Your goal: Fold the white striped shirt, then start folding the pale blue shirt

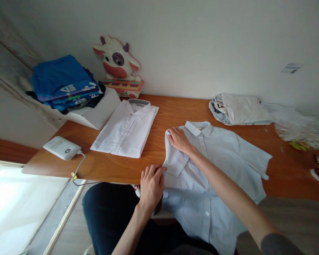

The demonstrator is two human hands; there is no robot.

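Observation:
A white short-sleeved shirt (223, 156) lies front up on the wooden table, collar toward the wall, its lower part hanging over the front edge. Its left side is folded inward, with that sleeve lying across the front. My right hand (179, 140) grips the folded edge near the shoulder, its fingers curled over the cloth. Lower on the same side, my left hand (152, 182) pinches the shirt's edge between thumb and fingers. To the left, apart from both hands, a folded white shirt (127, 131) lies flat with its collar up.
A stack of blue clothes (66, 83) rests on a white box (103, 109). Beside it stands a cow-shaped toy keyboard (119, 67). A white power bank (61, 147) with a cable lies front left. Folded light clothes (241, 109) and a clear plastic bag (297, 124) are back right.

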